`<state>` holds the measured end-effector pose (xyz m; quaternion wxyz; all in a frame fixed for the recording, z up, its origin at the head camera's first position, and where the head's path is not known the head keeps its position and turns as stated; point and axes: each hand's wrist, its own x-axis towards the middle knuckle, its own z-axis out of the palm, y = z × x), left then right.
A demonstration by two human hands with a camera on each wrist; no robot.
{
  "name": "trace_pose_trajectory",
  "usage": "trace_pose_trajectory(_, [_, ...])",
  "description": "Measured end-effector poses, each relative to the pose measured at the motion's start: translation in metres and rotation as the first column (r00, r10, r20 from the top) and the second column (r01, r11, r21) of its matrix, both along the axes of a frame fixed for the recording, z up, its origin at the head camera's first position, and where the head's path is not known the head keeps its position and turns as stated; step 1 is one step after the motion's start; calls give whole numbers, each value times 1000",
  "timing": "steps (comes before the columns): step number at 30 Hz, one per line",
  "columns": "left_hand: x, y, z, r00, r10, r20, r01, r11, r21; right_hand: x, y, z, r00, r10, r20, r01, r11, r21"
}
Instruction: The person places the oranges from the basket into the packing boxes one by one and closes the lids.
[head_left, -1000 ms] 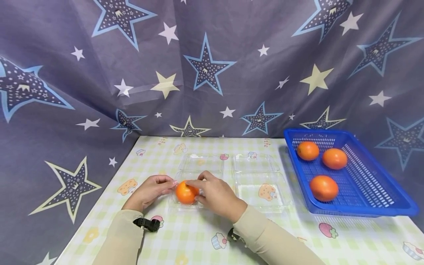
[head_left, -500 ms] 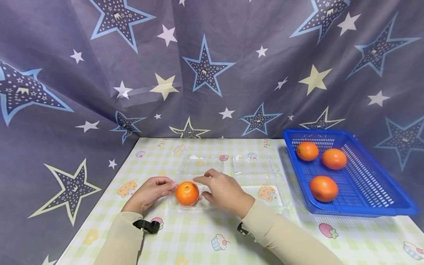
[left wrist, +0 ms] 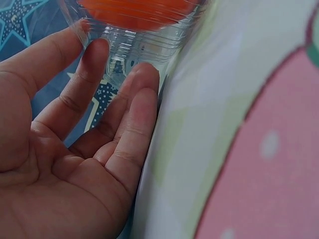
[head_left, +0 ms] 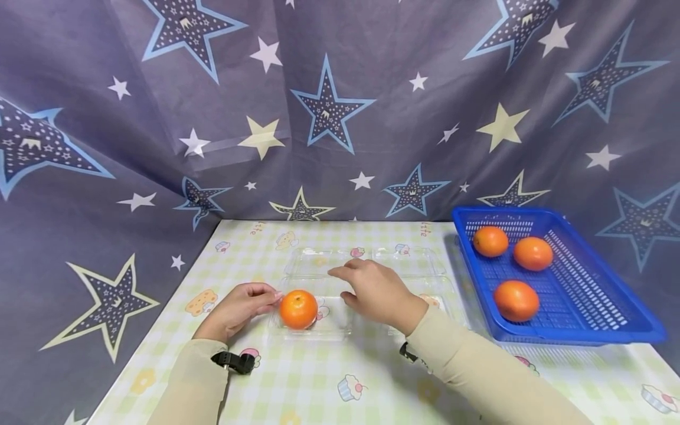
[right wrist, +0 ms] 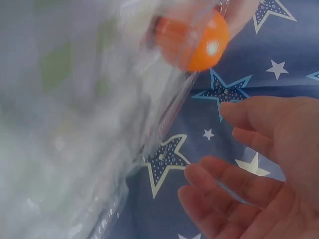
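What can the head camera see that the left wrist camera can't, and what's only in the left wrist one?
Only the head view shows the blue basket with three oranges in it, the right grip and the black strap on the left wrist.

Only the left wrist view shows the palm of the left grip and, up close, the ridges on the side of the clear box.

Both show the left grip at that box with an orange inside, plus the star curtain and tablecloth.
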<state>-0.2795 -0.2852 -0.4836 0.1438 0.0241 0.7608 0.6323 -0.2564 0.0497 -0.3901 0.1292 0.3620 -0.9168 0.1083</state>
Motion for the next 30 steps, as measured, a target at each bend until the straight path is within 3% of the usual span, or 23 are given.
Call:
trace_pose_trajectory(12, [-3,2,2,1000,24,17,-24,1000,-15,-6,25,21,997,-69,-35,70,997,23])
trace_pose_trajectory(27, [0,1,0,1000,7,5,-7,1000,-17,-14,57,30,990,-102,-99,103,995,5])
trace_pose_trajectory(30, [0,2,0,999,32,18,-32,999,-4,-17,65,34,989,-106,-101,107,994,2])
